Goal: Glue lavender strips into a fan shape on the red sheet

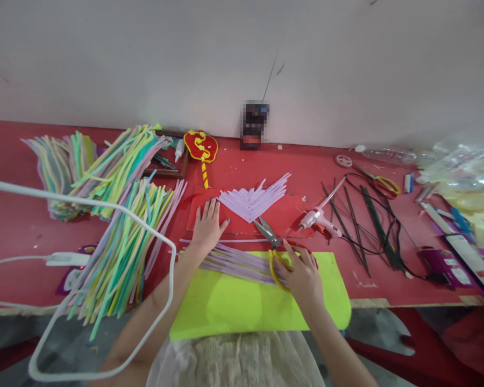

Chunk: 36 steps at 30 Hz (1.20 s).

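Note:
My right hand [301, 269] grips scissors [268, 234] by their red and yellow handles. Their blades point up and left, close to the lower tip of a fan of lilac pipe cleaners [252, 201] laid in a V. The fan lies on a red board [234, 223]. My left hand [208, 224] rests flat on the board's left part, fingers spread, beside the fan's left edge. Loose lilac pipe cleaners [237, 262] lie in a bundle below, between my forearms, partly over a yellow-green sheet [246, 306].
Bundles of coloured pipe cleaners [121, 252] cover the left side, under a white cable [105, 204]. A pink glue gun [318, 219], dark sticks [357, 226] and second scissors [381, 184] lie right. A phone [253, 124] leans on the wall; a red-and-yellow fan-shaped ornament [201, 150] lies nearby.

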Each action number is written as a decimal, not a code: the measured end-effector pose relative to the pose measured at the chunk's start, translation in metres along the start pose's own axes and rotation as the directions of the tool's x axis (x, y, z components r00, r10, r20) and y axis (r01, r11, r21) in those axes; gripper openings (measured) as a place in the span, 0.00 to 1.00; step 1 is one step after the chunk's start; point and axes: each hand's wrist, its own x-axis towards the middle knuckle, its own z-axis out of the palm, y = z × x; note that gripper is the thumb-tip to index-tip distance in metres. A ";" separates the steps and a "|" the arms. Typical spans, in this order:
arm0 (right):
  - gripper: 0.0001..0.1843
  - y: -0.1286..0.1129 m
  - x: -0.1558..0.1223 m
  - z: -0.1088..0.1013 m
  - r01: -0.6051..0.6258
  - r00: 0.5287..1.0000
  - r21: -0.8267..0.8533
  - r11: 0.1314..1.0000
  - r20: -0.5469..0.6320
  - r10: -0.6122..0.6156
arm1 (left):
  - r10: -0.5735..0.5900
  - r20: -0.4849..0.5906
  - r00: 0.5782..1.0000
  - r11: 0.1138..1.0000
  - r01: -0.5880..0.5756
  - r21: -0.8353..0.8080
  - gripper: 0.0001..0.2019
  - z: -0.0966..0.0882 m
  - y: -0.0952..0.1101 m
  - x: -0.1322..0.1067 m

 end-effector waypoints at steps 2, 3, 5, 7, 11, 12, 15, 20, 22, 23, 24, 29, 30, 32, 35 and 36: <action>0.27 -0.004 -0.002 0.003 -0.011 1.000 -0.005 1.000 -0.008 0.011 | 0.002 -0.002 1.000 1.000 -0.002 0.000 0.31 0.001 0.000 0.000; 0.26 -0.006 -0.002 0.005 -0.017 1.000 0.002 1.000 -0.010 0.017 | 0.001 -0.004 1.000 1.000 -0.001 -0.002 0.31 0.001 0.000 0.000; 0.26 -0.013 0.000 0.011 -0.043 0.999 0.018 0.999 -0.017 0.043 | 0.002 -0.008 1.000 1.000 -0.002 -0.007 0.31 0.001 0.000 0.000; 0.25 -0.019 0.002 0.017 -0.082 0.996 0.020 0.996 -0.024 0.083 | 0.004 -0.005 1.000 1.000 -0.004 -0.007 0.31 0.000 0.000 0.001; 0.25 -0.028 0.005 0.024 -0.150 0.988 -0.018 0.989 -0.028 0.149 | -0.006 0.013 1.000 1.000 0.006 0.004 0.31 -0.002 0.002 0.001; 0.25 -0.029 0.005 0.025 -0.161 0.987 -0.025 0.987 -0.026 0.160 | -0.008 0.013 1.000 1.000 0.008 0.007 0.31 -0.002 0.002 0.001; 0.25 -0.036 0.012 0.029 -0.172 0.985 -0.018 0.985 -0.017 0.171 | -0.007 0.014 1.000 1.000 0.007 0.019 0.31 -0.003 0.002 0.001; 0.25 -0.047 0.034 0.036 -0.188 0.982 0.018 0.982 0.002 0.188 | 0.004 0.002 1.000 1.000 -0.004 0.030 0.31 -0.002 0.001 -0.001; 0.26 -0.049 0.041 0.037 -0.193 0.981 0.031 0.981 0.003 0.193 | 0.011 -0.009 1.000 1.000 -0.011 0.024 0.31 -0.002 0.001 -0.001; 0.26 -0.049 0.042 0.037 -0.194 0.981 0.032 0.981 0.002 0.194 | 0.013 -0.014 1.000 1.000 -0.012 0.020 0.31 -0.001 0.000 -0.001; 0.26 -0.049 0.042 0.037 -0.191 0.982 0.028 0.981 0.002 0.191 | 0.012 -0.018 1.000 1.000 -0.012 0.018 0.31 -0.001 0.000 -0.001; 0.25 -0.043 0.032 0.030 -0.155 0.988 -0.004 0.988 -0.002 0.155 | 0.007 -0.020 1.000 1.000 -0.007 0.011 0.31 0.000 0.000 -0.001; 0.24 -0.041 0.029 0.028 -0.147 0.989 -0.003 0.989 -0.004 0.147 | 0.008 -0.017 1.000 1.000 -0.008 0.011 0.31 0.000 0.000 -0.001; 0.25 -0.036 0.023 0.024 -0.145 0.989 -0.001 0.989 -0.009 0.145 | 0.010 -0.019 1.000 1.000 -0.010 0.012 0.32 0.001 0.000 -0.001; 0.26 -0.029 0.018 0.021 -0.174 0.985 -0.018 0.985 -0.011 0.174 | 0.013 -0.030 0.999 1.000 -0.013 0.013 0.31 0.002 -0.001 -0.001; 0.27 -0.028 0.019 0.021 -0.188 0.982 -0.024 0.982 -0.010 0.187 | 0.013 -0.028 1.000 1.000 -0.012 0.013 0.31 0.002 -0.001 0.000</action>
